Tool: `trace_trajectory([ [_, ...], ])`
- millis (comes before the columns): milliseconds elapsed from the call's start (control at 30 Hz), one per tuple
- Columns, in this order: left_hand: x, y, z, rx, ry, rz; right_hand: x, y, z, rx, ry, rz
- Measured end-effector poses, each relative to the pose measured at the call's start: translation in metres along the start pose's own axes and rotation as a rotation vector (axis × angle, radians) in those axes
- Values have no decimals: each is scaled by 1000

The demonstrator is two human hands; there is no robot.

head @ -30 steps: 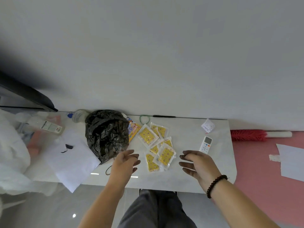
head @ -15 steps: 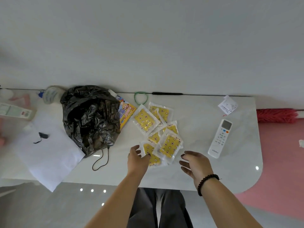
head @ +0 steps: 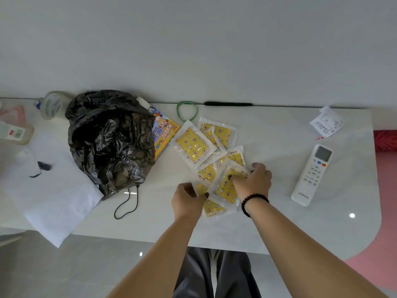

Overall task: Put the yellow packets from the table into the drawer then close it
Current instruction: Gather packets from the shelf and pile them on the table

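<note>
Several yellow packets in clear wrap lie in a loose pile on the white table [head: 268, 222]. My left hand [head: 188, 197] pinches the edge of the nearest packet [head: 211, 208], thumb on top. Over the neighbouring packet [head: 224, 187], my right hand [head: 254, 181], with a bead bracelet at the wrist, has its fingers curled onto the upper part. Further back lie a large packet [head: 192, 145], another [head: 220, 132], a partly covered one [head: 207, 173] and one [head: 236, 157] just beyond my right fingers. No drawer is in view.
A crumpled black plastic bag [head: 107, 143] with a black cord [head: 126, 203] sits left of the pile, a colourful box [head: 164, 134] beside it. A green band [head: 186, 110], black pen [head: 227, 103], receipt [head: 326, 123], white remote [head: 311, 175], white paper [head: 49, 190] and bottle [head: 12, 132] also lie on the table.
Both hands moved forward from the table's front edge onto the pile. The left now pinches the nearest packet and the right has curled onto the one beside it.
</note>
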State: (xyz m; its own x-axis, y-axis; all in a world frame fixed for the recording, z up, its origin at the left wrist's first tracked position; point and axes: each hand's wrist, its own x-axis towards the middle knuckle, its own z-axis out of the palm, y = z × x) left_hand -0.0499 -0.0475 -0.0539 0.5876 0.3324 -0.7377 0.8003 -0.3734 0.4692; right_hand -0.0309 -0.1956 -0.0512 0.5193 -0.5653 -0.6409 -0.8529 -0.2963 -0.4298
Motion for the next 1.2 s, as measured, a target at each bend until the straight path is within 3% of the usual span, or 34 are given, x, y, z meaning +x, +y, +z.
trace_trajectory([
  [233, -1, -1, -3, -219, -85, -107, 6, 9, -13, 101, -113, 42],
  [467, -12, -9, -14, -400, -41, -173, -9, 32, -40, 374, -81, 37],
  [600, -18, -7, -23, -507, -90, -204, -22, 33, -50, 594, -252, 70],
  [733, -22, -4, -29, -519, -210, -166, -34, 22, -37, 363, -377, -125],
  [833, -24, -1, -31, -523, -290, -128, -35, 13, -16, 168, -342, -219],
  [933, -22, 0, -32, -474, -262, -70, -25, 4, -5, 116, -314, -226],
  [1100, -14, -3, -35, -503, -131, -93, 4, -6, -3, 163, 57, -21],
  [1200, -8, -8, -37, -544, -91, -131, 8, -13, 8, -27, 96, 58],
])
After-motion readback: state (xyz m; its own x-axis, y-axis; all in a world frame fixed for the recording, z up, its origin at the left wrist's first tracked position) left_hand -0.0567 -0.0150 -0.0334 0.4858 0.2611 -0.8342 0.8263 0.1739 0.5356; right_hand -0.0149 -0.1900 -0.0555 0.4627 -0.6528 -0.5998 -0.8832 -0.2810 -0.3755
